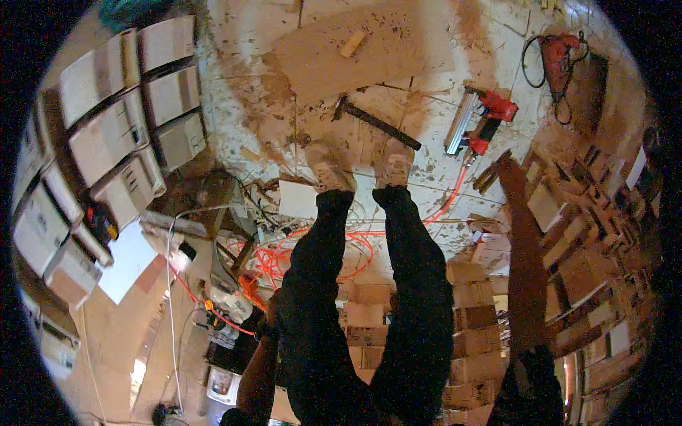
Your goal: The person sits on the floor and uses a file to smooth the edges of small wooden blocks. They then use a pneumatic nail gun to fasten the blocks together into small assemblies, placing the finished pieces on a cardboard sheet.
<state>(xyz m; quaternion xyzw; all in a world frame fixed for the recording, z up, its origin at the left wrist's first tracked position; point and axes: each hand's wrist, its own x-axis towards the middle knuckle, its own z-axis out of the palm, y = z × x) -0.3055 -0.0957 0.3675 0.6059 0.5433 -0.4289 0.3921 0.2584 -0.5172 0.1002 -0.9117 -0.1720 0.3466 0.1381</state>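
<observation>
My right arm reaches forward on the right, and my right hand (510, 172) is closed around some short wood strips (486, 180). Just ahead and to its left, a red and silver nail gun (479, 122) lies on the floor with an orange air hose (455, 193) joined to it. My left hand (273, 304) is low beside my left leg, near the hose coils; its fingers are too dark and hidden to make out. In front of my shoes a hammer (378, 123) with a dark handle rests on the floor.
A wood panel (355, 60) bears a small wood block (352, 44). At the far right lies a red corded drill (560, 57). Stacked wooden boxes (106, 135) line the left, and piled wood offcuts (590, 248) fill the right. Tangled hose (266, 263) lies by my left leg.
</observation>
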